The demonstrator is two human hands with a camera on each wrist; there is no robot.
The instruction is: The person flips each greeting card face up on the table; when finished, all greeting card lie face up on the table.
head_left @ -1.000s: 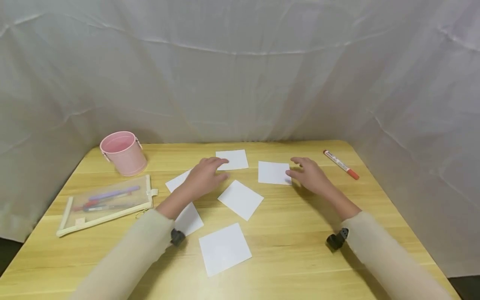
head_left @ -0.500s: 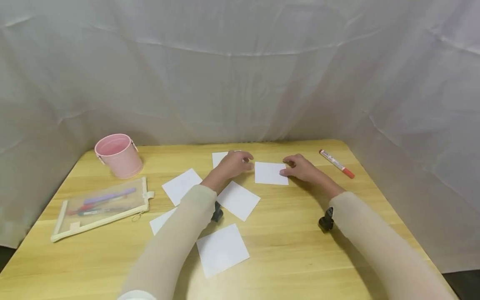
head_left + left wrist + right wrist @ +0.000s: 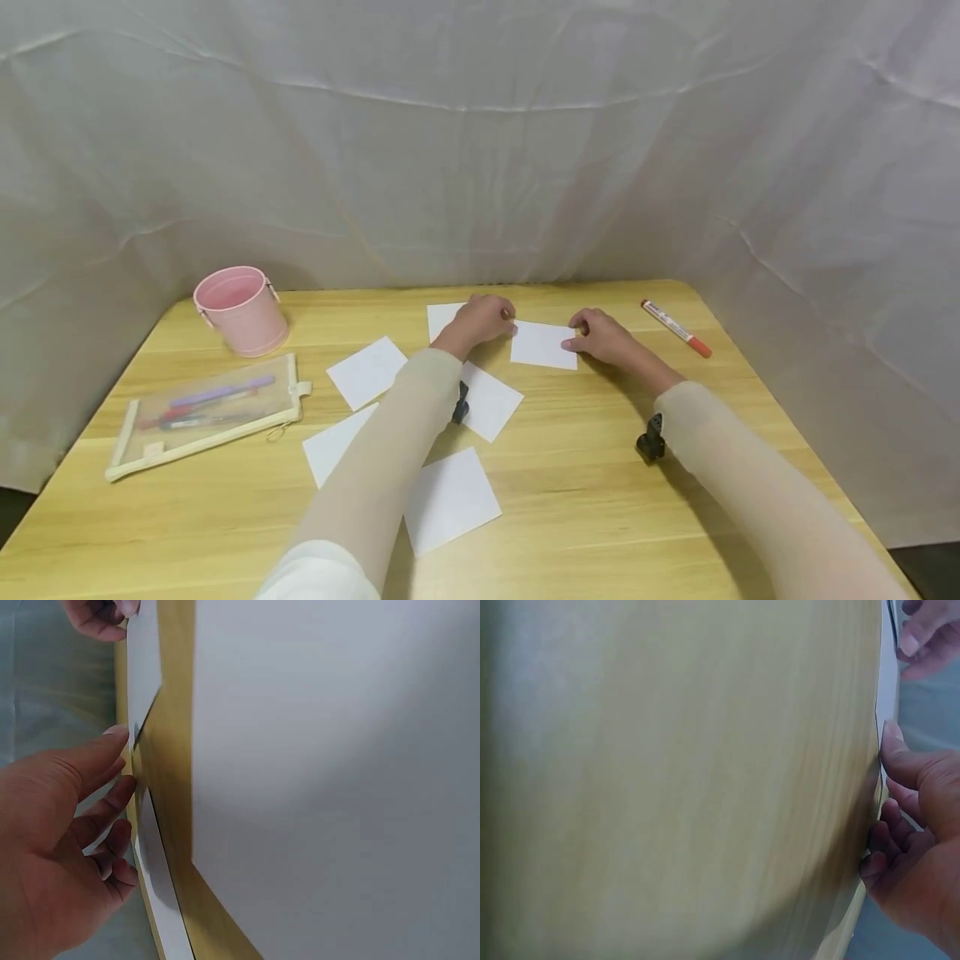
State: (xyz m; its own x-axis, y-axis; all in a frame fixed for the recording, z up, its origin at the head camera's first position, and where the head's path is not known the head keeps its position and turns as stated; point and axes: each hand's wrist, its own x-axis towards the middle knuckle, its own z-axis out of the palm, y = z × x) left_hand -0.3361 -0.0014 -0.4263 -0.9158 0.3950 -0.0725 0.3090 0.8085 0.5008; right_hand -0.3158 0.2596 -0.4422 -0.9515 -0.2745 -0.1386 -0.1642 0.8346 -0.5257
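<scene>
Both hands work one white card (image 3: 543,344) at 12 o'clock on the table (image 3: 600,500). Left hand (image 3: 483,319) pinches its left edge; right hand (image 3: 600,336) pinches its right edge. Card not yet lifted; five other cards (image 3: 448,498) lie scattered, ungathered.

A light wooden tabletop (image 3: 600,500) carries six white square paper sheets (image 3: 450,498) scattered across its middle, a pink metal bucket (image 3: 242,310) at the far left, a clear zip pencil pouch (image 3: 206,410) before it, and a red-capped marker (image 3: 675,327) far right.
</scene>
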